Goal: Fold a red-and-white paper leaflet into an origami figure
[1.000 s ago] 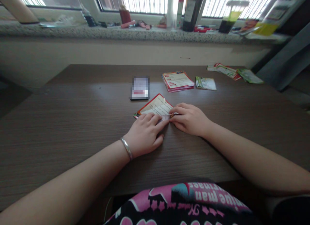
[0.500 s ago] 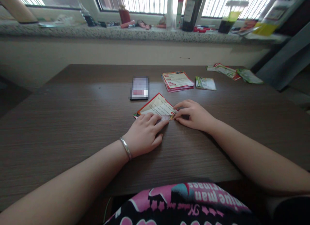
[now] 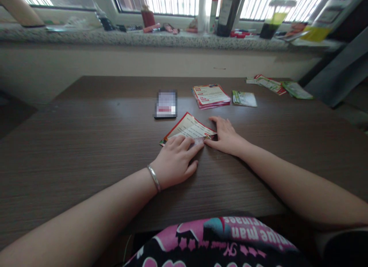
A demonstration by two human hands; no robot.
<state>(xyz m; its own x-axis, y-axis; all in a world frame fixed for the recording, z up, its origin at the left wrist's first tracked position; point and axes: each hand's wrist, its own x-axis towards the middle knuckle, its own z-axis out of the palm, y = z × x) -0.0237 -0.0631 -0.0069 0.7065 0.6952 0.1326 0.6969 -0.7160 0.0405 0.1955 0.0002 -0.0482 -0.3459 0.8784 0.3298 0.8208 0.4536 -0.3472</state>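
- Red-edged sheet lies on the table before me, near edge seemingly folded;
- left hand rests flat across it, gripping nothing; right hand at its right corner, thumb and fingers spread;
- I'd expect skewing or a crooked crease if left pressure eases;
- sheet and card stack print illegible; shirt reads "man", upside down

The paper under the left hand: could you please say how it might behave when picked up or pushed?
The paper would probably feel light, being thin. It would likely bend easily, since its edge toward the right hand curves. Once released, it may slide when pushed, as the table has a smooth sheen.
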